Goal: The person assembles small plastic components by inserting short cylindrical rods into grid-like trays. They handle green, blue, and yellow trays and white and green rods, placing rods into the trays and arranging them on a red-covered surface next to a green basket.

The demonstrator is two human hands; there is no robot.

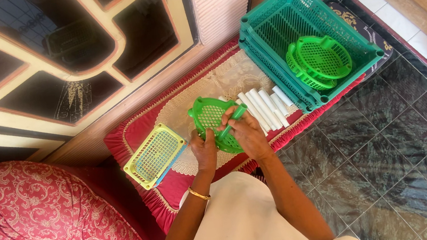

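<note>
A round green plastic basket (210, 116) rests tilted on the red cloth-covered table. My left hand (203, 149) grips its near rim. My right hand (247, 133) is closed around a green plastic handle strip (234, 118) laid across the basket's right side. Just behind the basket, several white sticks (266, 107) lie in a row on the lace mat.
A yellow rectangular basket (153, 155) sits left on the table. A large green crate (272, 25) at the back right holds round green baskets (320, 59). A window frame runs behind, a red patterned cushion (36, 212) lies at left, dark floor tiles at right.
</note>
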